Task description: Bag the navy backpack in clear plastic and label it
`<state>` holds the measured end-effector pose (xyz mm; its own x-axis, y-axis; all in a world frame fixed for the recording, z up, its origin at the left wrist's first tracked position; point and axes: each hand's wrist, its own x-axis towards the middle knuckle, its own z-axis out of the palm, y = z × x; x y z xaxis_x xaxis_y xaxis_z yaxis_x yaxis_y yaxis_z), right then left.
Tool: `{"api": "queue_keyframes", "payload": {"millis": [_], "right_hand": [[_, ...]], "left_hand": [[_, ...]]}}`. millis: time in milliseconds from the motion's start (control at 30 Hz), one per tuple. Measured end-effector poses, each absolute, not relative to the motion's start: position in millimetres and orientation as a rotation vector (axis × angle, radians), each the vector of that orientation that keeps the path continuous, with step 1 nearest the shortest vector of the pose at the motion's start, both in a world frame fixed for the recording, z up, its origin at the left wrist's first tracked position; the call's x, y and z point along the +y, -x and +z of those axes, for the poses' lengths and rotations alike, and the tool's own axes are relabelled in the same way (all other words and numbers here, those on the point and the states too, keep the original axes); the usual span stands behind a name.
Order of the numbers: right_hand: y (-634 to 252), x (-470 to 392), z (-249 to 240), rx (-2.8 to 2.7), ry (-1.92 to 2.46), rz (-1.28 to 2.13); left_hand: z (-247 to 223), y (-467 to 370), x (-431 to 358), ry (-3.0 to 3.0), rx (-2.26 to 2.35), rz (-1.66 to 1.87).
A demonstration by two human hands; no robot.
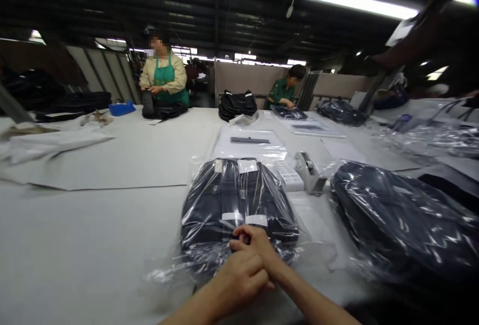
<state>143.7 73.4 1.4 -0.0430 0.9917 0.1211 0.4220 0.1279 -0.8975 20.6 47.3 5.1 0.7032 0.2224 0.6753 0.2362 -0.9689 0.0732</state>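
A dark backpack [224, 195] lies on the table inside a clear plastic bag [168, 271], with white tags showing through. Both hands are over the near end of this bag, wrists close together. My left hand [243, 275] is closed, its fingers mostly hidden underneath. Just beyond it, my right hand [258, 245] has its fingers curled in above the plastic; whatever they grip is too small or covered to make out. A tape dispenser [310, 173] stands right of the backpack's top, beside a sheet of printed labels [289, 175].
Another bagged backpack [396, 210] lies at right. Flat plastic bags [247, 140] are stacked behind the first. Loose white sheets [56, 140] and a blue tray [121, 108] are at left. Two co-workers, one in a green apron [168, 78], handle dark bags across the table [149, 155].
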Motion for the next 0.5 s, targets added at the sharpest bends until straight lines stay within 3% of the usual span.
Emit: {"api": "queue_keyframes", "payload": {"millis": [233, 400, 500], "right_hand": [[-156.3, 98.2, -19.3, -1.186, 1.188, 1.052], [-192.9, 88.8, 6.8, -0.963, 0.964, 1.246], [-230.6, 59.2, 37.5, -1.196, 1.077, 0.979]], "left_hand": [[-9.3, -30.0, 65.1, 2.991, -0.582, -0.765], [-0.2, -39.1, 63.8, 2.951, -0.589, -0.425], [0.2, -41.8, 65.4, 2.959, -0.634, -0.286]]}}
